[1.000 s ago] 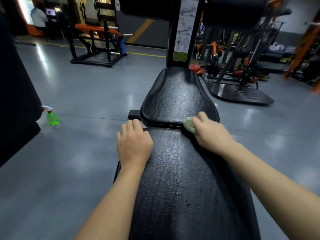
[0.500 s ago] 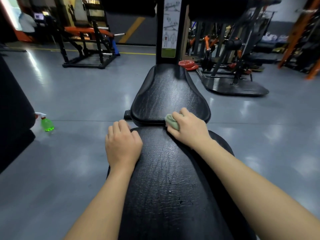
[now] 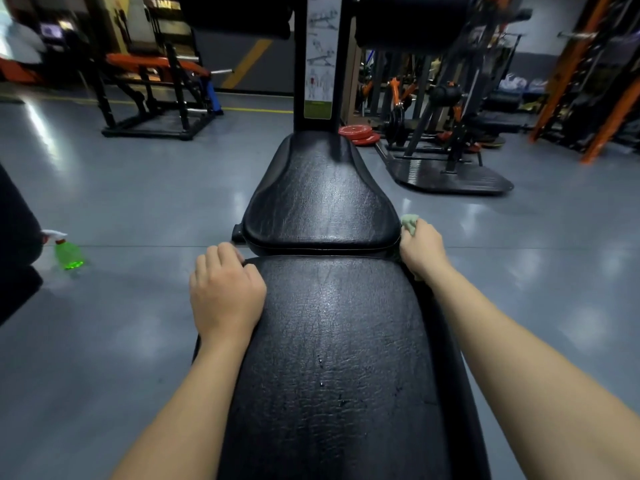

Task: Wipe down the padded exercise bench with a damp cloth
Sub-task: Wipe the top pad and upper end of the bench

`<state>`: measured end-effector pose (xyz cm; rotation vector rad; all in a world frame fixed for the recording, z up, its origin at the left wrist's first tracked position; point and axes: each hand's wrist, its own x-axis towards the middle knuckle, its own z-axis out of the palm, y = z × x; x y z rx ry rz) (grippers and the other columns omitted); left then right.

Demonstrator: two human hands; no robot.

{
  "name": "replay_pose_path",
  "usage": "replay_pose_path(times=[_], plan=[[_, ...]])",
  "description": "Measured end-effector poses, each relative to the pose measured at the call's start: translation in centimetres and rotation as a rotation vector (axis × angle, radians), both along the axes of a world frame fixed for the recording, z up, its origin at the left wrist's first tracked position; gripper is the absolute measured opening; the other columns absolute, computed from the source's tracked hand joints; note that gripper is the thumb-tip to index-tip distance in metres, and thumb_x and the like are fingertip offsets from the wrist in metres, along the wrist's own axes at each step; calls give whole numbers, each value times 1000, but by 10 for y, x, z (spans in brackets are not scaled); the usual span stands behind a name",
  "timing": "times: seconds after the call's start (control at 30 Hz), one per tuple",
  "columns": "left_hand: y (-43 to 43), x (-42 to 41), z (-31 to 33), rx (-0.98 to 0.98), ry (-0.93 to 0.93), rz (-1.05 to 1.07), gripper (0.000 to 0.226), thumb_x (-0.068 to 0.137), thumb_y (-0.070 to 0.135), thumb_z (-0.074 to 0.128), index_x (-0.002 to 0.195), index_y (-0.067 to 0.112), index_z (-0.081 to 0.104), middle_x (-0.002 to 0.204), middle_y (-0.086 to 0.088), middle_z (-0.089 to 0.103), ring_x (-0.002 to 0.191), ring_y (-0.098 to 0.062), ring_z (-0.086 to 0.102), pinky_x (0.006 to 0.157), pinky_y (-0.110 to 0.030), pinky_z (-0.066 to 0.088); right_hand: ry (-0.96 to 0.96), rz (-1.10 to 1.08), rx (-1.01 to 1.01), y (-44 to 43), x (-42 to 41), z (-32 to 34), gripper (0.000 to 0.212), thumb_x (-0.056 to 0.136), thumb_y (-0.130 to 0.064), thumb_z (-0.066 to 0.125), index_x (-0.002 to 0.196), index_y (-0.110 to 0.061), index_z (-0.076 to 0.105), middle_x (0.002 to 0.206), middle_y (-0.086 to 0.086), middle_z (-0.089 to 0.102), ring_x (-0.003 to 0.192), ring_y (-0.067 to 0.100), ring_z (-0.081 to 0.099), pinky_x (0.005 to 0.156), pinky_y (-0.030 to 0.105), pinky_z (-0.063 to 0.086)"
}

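The black padded bench (image 3: 332,341) runs away from me down the middle, its long pad in front and a shorter seat pad (image 3: 320,202) beyond a narrow gap. My right hand (image 3: 420,251) is closed around a pale green cloth (image 3: 410,223) at the right side edge of the bench, level with the gap between the pads. My left hand (image 3: 225,292) rests palm down on the left front corner of the long pad, fingers curled over its edge. The leather looks shiny and wet in streaks.
A green spray bottle (image 3: 67,252) stands on the grey floor to the left. Red weight plates (image 3: 358,135) lie beyond the bench by its black upright post (image 3: 317,64). Gym machines fill the back left and right.
My right hand with the cloth has slid from the middle of the gap between the pads out to the bench's right edge. My left hand has stayed put.
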<state>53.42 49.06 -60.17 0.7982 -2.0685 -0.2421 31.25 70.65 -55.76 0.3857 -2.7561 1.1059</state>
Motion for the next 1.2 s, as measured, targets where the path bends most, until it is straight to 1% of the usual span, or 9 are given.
replay_pose_path(times=[0.1,0.27,0.4,0.53,0.67,0.73,0.93,1.03,1.2], plan=[[0,-1,1,4,-8,2,9,77,16,40,83,12,45,84,-13,52,81,-36,46,69,-50,43,21,-54,58,-9,23,1,28,99,-16,45,121,1,53,121,25,56,114,45,54,93,43,41],[-1,0,0,-2,-18,6,10,77,17,39,84,12,45,84,-13,53,81,-37,47,69,-51,42,392,45,214,-19,67,-12,29,95,-18,56,115,2,51,113,26,51,99,46,55,86,51,43],[0,1,0,-24,-11,12,10,77,15,41,83,11,46,83,-14,52,80,-37,48,68,-50,39,243,-83,115,-36,41,-1,32,99,-17,52,123,4,46,126,25,45,111,48,51,95,50,37],[1,3,0,-21,-12,2,9,77,15,41,83,10,46,83,-13,52,80,-37,48,67,-49,39,109,-168,11,-40,43,6,34,103,-19,45,127,4,40,129,22,41,108,49,57,90,48,44],[2,3,2,-12,-25,6,15,78,17,37,85,10,48,85,-15,53,82,-38,48,68,-51,41,305,-71,209,-30,76,-9,38,99,-28,55,121,2,46,121,21,44,94,46,61,77,48,48],[3,4,2,1,-27,4,15,78,17,36,85,10,47,85,-14,53,82,-37,47,68,-50,41,351,-16,232,-25,82,-15,37,97,-27,57,118,2,49,118,21,45,95,45,59,78,48,46],[0,2,0,-12,-20,2,13,77,17,38,84,10,47,84,-14,53,81,-37,47,68,-51,41,-63,-276,-115,-42,42,15,38,104,-17,40,136,4,38,138,21,38,114,50,56,93,47,43],[0,1,-1,-18,-12,8,10,76,15,41,83,9,47,83,-14,52,81,-37,47,68,-49,39,58,-214,-25,-53,47,12,38,104,-23,37,132,1,45,136,19,39,107,48,59,83,47,42],[1,0,0,-17,-24,13,11,77,16,40,83,10,46,83,-14,52,81,-37,48,67,-51,42,182,-134,186,-47,63,1,46,100,-31,44,132,2,50,144,19,39,105,44,61,87,47,46]])
